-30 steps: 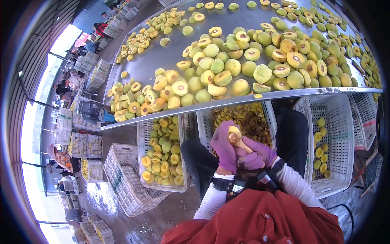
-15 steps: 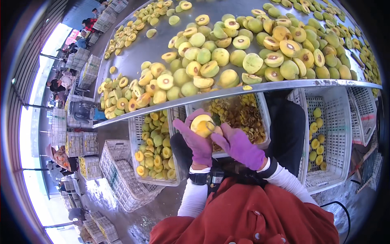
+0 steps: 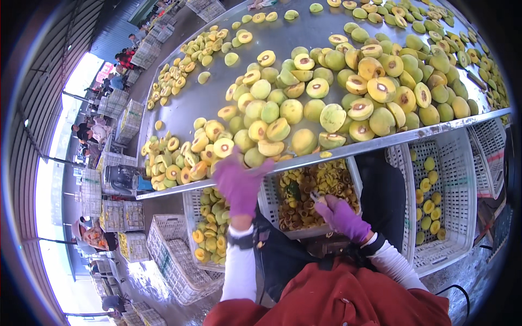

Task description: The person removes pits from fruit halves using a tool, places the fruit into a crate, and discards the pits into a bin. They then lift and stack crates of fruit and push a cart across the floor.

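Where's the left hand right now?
Head view, left of centre: the left hand reaches over the metal table edge by the halved fruit, above the crate.

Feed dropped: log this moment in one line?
left purple-gloved hand: reaching at metal table edge | right purple-gloved hand: over white plastic crate of fruit scraps

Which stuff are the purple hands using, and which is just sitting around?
In use:
left hand reaching the halved fruit on the metal table
right hand over the crate of pits and scraps

Sitting around:
stacked empty crates
right-side crate with a few fruits
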Demonstrator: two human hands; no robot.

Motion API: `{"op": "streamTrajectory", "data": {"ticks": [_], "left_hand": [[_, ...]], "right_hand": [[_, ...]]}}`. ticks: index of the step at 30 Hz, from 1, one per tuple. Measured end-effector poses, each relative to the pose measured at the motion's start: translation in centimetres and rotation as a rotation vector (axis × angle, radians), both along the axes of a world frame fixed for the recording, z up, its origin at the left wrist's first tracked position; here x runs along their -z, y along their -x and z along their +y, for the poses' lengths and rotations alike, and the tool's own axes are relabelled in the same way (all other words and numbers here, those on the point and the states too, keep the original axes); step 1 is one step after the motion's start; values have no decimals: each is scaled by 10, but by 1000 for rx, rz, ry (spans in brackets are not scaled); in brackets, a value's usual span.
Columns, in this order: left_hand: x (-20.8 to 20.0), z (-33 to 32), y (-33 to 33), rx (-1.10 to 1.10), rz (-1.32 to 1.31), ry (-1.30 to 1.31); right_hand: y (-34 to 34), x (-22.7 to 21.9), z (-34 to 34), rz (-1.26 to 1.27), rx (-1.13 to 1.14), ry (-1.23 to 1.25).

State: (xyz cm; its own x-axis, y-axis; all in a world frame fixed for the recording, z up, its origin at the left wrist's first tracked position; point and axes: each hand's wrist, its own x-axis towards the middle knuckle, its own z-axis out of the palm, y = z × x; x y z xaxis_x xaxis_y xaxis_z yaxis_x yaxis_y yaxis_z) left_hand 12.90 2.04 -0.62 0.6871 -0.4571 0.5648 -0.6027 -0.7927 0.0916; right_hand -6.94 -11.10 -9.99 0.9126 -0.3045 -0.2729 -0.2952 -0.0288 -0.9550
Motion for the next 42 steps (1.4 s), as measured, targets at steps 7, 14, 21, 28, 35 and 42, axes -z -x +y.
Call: {"op": "streamTrajectory", "data": {"ticks": [7, 14, 21, 28, 35, 42], "left_hand": [[15, -40, -36, 93, 421, -121], [-35, 9, 47, 531, 745, 378], [-10, 22, 96, 517, 1226, 902], [21, 19, 111, 447, 1347, 1433], [17, 13, 122, 371, 1237, 1469], [20, 19, 128, 311, 701, 891]], "right_hand": [[-3, 5, 0, -85, -10, 198], [-28, -68, 6, -143, 123, -606], [-26, -83, 22, -250, 48, -631], [-5, -59, 35, -328, 6, 52], [1, -42, 29, -416, 11, 600], [6, -92, 31, -338, -228, 589]]}}
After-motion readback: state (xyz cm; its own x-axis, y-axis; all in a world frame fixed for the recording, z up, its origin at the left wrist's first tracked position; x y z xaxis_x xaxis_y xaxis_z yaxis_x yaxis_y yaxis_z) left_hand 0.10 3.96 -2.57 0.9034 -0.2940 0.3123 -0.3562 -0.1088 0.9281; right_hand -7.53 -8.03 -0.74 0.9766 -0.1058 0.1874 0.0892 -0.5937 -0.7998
